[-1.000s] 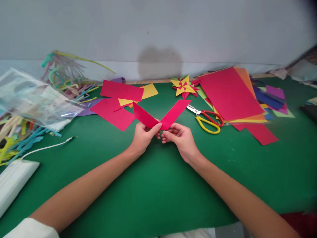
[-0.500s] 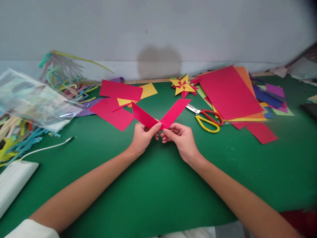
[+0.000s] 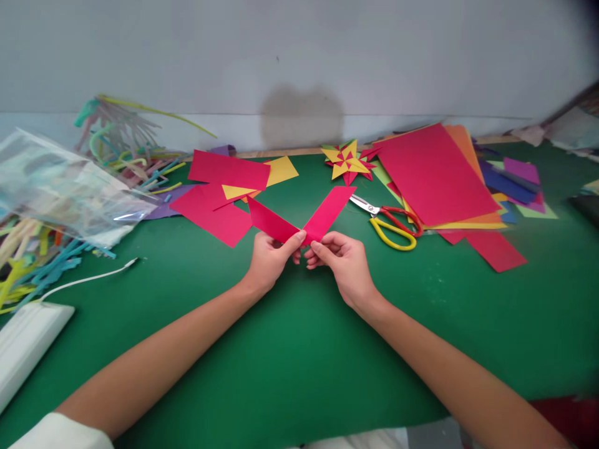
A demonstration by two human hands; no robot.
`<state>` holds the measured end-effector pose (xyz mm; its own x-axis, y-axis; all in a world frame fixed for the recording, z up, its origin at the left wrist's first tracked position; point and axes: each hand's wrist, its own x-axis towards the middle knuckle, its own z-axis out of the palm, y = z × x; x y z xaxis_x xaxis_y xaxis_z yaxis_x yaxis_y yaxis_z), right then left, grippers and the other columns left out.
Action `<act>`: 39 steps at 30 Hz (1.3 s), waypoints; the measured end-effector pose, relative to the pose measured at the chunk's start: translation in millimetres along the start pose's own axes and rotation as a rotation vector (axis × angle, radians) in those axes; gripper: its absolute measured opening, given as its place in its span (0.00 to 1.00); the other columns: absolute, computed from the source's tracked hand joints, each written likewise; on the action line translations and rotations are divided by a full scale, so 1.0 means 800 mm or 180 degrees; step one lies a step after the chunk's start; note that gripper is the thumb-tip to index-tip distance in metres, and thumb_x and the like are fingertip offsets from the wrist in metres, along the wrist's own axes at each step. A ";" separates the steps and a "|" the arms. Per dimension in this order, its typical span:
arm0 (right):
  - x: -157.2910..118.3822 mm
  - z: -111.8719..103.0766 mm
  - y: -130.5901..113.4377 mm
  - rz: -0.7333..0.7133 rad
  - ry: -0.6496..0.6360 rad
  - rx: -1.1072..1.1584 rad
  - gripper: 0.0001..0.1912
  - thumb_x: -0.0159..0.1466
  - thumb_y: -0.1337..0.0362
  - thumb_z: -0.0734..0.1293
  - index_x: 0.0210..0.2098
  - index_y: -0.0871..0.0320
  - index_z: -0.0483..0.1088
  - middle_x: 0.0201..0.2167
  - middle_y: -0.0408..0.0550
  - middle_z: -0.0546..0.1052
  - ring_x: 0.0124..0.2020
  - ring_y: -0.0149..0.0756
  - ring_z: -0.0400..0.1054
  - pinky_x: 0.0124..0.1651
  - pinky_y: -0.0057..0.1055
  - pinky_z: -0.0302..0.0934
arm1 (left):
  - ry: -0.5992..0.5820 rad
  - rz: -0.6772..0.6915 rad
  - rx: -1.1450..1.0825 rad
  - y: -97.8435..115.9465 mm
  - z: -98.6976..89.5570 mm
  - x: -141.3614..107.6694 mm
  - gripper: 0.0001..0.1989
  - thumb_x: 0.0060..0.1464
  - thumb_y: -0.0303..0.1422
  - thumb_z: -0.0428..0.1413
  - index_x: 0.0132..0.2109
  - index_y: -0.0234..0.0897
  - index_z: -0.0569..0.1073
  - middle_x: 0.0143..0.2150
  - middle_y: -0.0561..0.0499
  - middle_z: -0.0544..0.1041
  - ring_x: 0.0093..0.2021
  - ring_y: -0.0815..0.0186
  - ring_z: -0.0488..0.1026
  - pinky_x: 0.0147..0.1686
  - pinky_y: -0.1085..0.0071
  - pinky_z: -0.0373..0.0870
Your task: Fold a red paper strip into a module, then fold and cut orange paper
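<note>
Workpiece: red paper strip (image 3: 330,214), folded into a V; fold toward the person, two arms angled outward and away; located at the middle of the counter (image 3: 290,349), between the hands.
Left hand (image 3: 274,259): fingers closed on the strip at the fold, thumb on top.
Right hand (image 3: 339,259): fingers closed on the strip just beside the fold, thumb and index pinching the lower edge.
Scissors (image 3: 395,227): red and yellow handles, blades slightly apart or shut, cannot tell; lying right of the strip.
Paper star (image 3: 347,163): yellow and red, beyond the scissors.
Right-side stock: large red sheet (image 3: 435,178) over orange and yellow sheets.
Left-side stock: red rectangle (image 3: 229,169) overlapping yellow paper (image 3: 282,170).
Far left: clear plastic bag (image 3: 70,181) near colored pipe cleaners (image 3: 44,262).
</note>
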<state>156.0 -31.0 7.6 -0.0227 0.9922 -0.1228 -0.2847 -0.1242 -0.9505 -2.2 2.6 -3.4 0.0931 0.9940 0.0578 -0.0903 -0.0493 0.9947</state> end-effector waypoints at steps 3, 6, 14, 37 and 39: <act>-0.001 0.002 0.000 -0.0030 0.0029 -0.0024 0.16 0.60 0.51 0.78 0.31 0.56 0.75 0.28 0.47 0.83 0.27 0.35 0.77 0.36 0.34 0.76 | 0.0008 0.0014 -0.0003 0.000 0.000 0.000 0.17 0.57 0.43 0.67 0.28 0.34 0.76 0.22 0.53 0.74 0.21 0.70 0.71 0.23 0.73 0.69; 0.000 0.002 -0.001 0.0014 0.0020 -0.0020 0.17 0.59 0.51 0.79 0.31 0.55 0.75 0.28 0.47 0.83 0.28 0.35 0.76 0.36 0.35 0.76 | -0.0043 0.0049 -0.0061 -0.001 0.000 0.001 0.14 0.58 0.41 0.66 0.32 0.34 0.78 0.24 0.53 0.75 0.23 0.69 0.71 0.24 0.73 0.70; 0.008 -0.011 -0.005 0.0139 0.0039 0.0338 0.15 0.61 0.52 0.78 0.33 0.57 0.76 0.27 0.44 0.78 0.26 0.32 0.70 0.30 0.29 0.70 | -0.0450 0.0014 -0.0140 -0.001 0.000 0.003 0.12 0.60 0.41 0.65 0.40 0.34 0.80 0.26 0.54 0.73 0.24 0.71 0.68 0.23 0.74 0.68; 0.012 -0.017 -0.014 0.0263 0.0274 0.0614 0.18 0.59 0.55 0.79 0.26 0.58 0.71 0.20 0.40 0.74 0.19 0.26 0.64 0.20 0.24 0.60 | -0.0976 0.0993 0.0245 -0.001 -0.009 0.010 0.09 0.59 0.34 0.67 0.47 0.41 0.83 0.47 0.45 0.79 0.50 0.60 0.76 0.55 0.63 0.71; 0.012 -0.017 -0.016 0.0275 0.0248 0.0581 0.19 0.59 0.55 0.79 0.25 0.58 0.70 0.19 0.40 0.72 0.18 0.26 0.62 0.18 0.24 0.58 | -0.0986 0.1126 0.0369 0.002 -0.009 0.009 0.09 0.61 0.34 0.66 0.48 0.41 0.82 0.47 0.45 0.80 0.49 0.61 0.77 0.53 0.63 0.72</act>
<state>172.7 -20.0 14.3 0.0175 0.9730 -0.2301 -0.4538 -0.1973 -0.8690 -8.7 10.1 -2.2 0.3692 0.8391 0.3994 -0.0603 -0.4072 0.9113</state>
